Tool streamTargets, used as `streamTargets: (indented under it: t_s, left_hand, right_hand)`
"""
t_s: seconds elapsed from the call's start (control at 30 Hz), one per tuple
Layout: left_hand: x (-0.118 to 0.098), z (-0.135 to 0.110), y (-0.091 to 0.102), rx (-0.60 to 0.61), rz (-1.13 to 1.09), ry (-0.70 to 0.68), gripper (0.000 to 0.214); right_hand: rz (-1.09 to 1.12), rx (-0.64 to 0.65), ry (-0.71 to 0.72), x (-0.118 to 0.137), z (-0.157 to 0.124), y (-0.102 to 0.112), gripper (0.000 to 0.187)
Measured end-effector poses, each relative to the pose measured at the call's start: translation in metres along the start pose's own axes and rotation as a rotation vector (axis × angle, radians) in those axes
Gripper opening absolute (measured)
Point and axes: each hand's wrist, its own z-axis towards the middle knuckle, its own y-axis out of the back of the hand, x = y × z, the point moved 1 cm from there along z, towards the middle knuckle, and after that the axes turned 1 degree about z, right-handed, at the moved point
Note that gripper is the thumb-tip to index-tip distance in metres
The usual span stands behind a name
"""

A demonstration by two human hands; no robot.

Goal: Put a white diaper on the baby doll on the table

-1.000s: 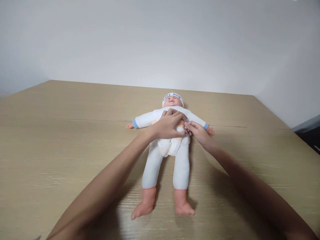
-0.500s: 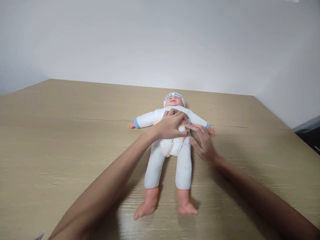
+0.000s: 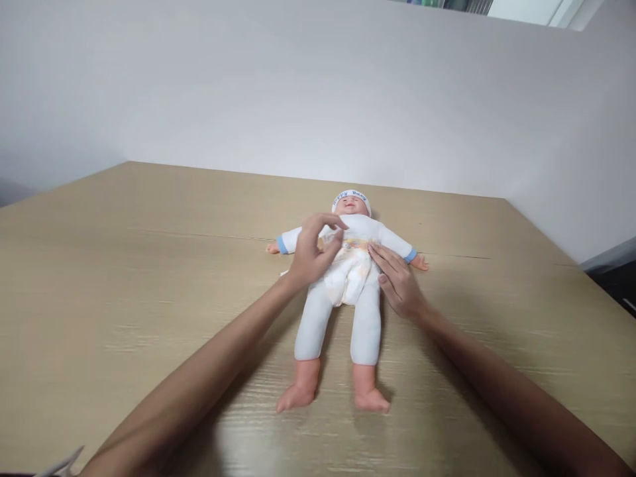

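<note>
A baby doll (image 3: 361, 228) in a white suit with blue cuffs lies on its back, head away from me, with bare feet towards me. Around its hips is a white diaper (image 3: 349, 275) with an orange-yellow band across the waist. My left hand (image 3: 314, 250) is over the doll's left-of-view side at the waist, thumb and fingers curved apart with nothing between them. On the opposite side, my right hand (image 3: 397, 277) rests its outstretched fingertips against the end of the diaper's waistband. Part of the doll's arm and side is hidden behind my left hand.
The doll lies on a wide wooden table (image 3: 149, 278) with a seam running across it. Behind the table rises a pale wall (image 3: 248, 86). A dark object (image 3: 613, 271) stands beyond the right edge, and a thin pale tip (image 3: 64, 462) shows at lower left.
My left hand has moved left off the middle of the diaper, uncovering the waistband. My right hand stays at the right side. The view has shifted slightly, showing more above the wall.
</note>
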Motion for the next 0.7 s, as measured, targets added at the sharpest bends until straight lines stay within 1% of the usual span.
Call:
streamTargets:
  t_s: [0.03,0.1,0.17,0.23,0.3,0.37,0.43,0.5,0.57,0.63,0.7]
  left_hand:
    - [0.006,-0.009,0.006,-0.039,0.030,0.042,0.023]
    - [0.021,-0.028,0.020,-0.043,0.086,0.114,0.022]
    - [0.040,-0.045,0.034,0.004,0.134,0.184,0.021]
    - [0.058,-0.058,0.044,0.060,0.193,0.271,0.023]
    - [0.073,-0.067,0.050,0.124,0.274,0.341,0.027]
    - [0.082,-0.071,0.051,0.194,0.368,0.370,0.032]
    - [0.086,-0.074,0.048,0.267,0.453,0.369,0.036]
    - [0.086,-0.075,0.045,0.322,0.506,0.367,0.034]
    - [0.085,-0.076,0.044,0.352,0.522,0.375,0.032]
    - [0.083,-0.075,0.044,0.357,0.508,0.404,0.029]
    - [0.082,-0.074,0.045,0.335,0.442,0.463,0.028]
  right_hand:
    - [-0.003,-0.007,-0.016,-0.001,-0.002,0.000,0.060]
    - [-0.011,-0.039,-0.047,0.000,-0.002,0.000,0.061]
    - [-0.017,-0.077,-0.068,0.005,0.005,0.003,0.062]
    - [-0.015,-0.076,-0.078,0.014,0.023,0.008,0.063]
    - [0.002,-0.014,-0.084,0.023,0.050,0.012,0.063]
    - [0.029,0.103,-0.085,0.030,0.083,0.014,0.062]
    - [0.045,0.266,-0.080,0.034,0.116,0.011,0.061]
    - [0.044,0.415,-0.098,0.033,0.145,0.004,0.059]
    - [0.037,0.515,-0.148,0.029,0.167,-0.006,0.055]
    - [0.033,0.531,-0.180,0.023,0.180,-0.018,0.046]
    - [0.038,0.481,-0.166,0.016,0.185,-0.029,0.036]
